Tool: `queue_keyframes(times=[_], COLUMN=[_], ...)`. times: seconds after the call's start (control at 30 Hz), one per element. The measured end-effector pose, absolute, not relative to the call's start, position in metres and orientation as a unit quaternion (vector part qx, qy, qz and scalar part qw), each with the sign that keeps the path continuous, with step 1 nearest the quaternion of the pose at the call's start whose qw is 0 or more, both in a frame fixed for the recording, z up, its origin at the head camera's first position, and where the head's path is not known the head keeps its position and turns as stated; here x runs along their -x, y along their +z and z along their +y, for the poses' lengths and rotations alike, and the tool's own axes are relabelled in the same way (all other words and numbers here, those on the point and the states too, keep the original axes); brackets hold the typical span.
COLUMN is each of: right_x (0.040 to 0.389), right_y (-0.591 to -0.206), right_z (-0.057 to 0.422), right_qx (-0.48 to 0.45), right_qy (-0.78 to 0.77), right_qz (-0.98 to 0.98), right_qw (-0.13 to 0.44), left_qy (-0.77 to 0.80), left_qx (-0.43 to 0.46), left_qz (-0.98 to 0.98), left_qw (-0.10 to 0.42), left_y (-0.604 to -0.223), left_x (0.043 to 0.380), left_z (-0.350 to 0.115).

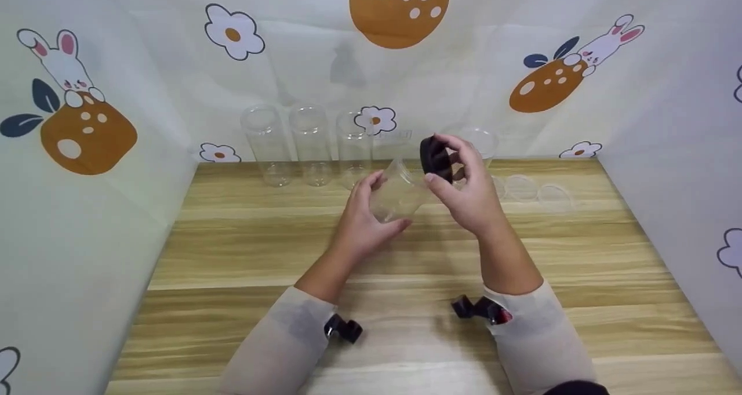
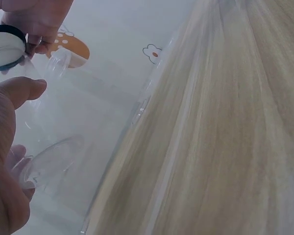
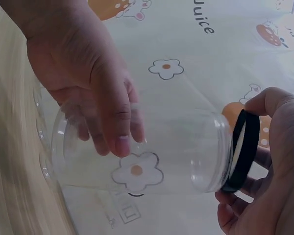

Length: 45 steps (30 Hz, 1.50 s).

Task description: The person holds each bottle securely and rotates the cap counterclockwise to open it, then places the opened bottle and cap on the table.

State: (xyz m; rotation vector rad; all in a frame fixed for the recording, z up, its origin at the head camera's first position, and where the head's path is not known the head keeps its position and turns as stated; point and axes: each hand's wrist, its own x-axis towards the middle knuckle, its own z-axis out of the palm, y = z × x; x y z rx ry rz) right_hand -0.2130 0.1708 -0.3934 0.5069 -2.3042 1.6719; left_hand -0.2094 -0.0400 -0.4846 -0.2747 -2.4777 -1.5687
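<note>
A clear, see-through jar (image 1: 397,195) is tilted above the table, its mouth toward the right. My left hand (image 1: 365,218) grips it round the body, thumb on the near side; the right wrist view shows this jar (image 3: 176,147) lengthwise. My right hand (image 1: 472,189) pinches a black screw lid (image 1: 436,160) by its edge, with the pale inner face toward the jar. In the right wrist view the lid (image 3: 245,152) stands at a slant close to the jar's rim; whether they touch I cannot tell. The left wrist view shows the lid (image 2: 7,48) beyond my left thumb.
Several clear jars (image 1: 310,142) stand upright along the back of the wooden table (image 1: 243,256), left of my hands. Another clear jar (image 1: 486,142) is partly hidden behind my right hand. Clear round discs (image 1: 522,187) lie right of it. A patterned cloth (image 1: 301,53) encloses the table.
</note>
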Motion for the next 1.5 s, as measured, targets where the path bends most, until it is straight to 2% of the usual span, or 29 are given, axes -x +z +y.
queue_keyframes(times=[0.27,0.47,0.6,0.83,1.07,1.5], right_x=[0.21,0.207,0.203,0.195,0.201,0.213], right_y=[-0.399,-0.411,-0.419,-0.431,-0.451,-0.489], right_z=[0.191,0.223,0.247,0.298,0.349,0.402], right_qx=[-0.173,-0.141,-0.118,-0.081,0.012,0.087], right_qy=[0.603,0.612,0.649,0.601,0.522,0.344], right_qz=[-0.769,-0.767,-0.741,-0.792,-0.853,-0.932], right_qw=[0.121,0.132,0.126,0.07,0.026,-0.075], left_qy=[-0.554,-0.538,-0.529,-0.532,-0.55,-0.554], left_qx=[0.019,-0.034,-0.038,-0.026,-0.036,-0.056], left_qz=[-0.83,-0.84,-0.846,-0.845,-0.833,-0.829], left_qw=[0.061,0.056,0.055,0.053,0.045,0.038], left_y=[-0.493,-0.498,-0.504,-0.512,-0.514,-0.512], left_x=[0.218,0.232,0.245,0.269,0.285,0.301], left_z=[-0.039,-0.033,-0.027,-0.016,-0.01,0.002])
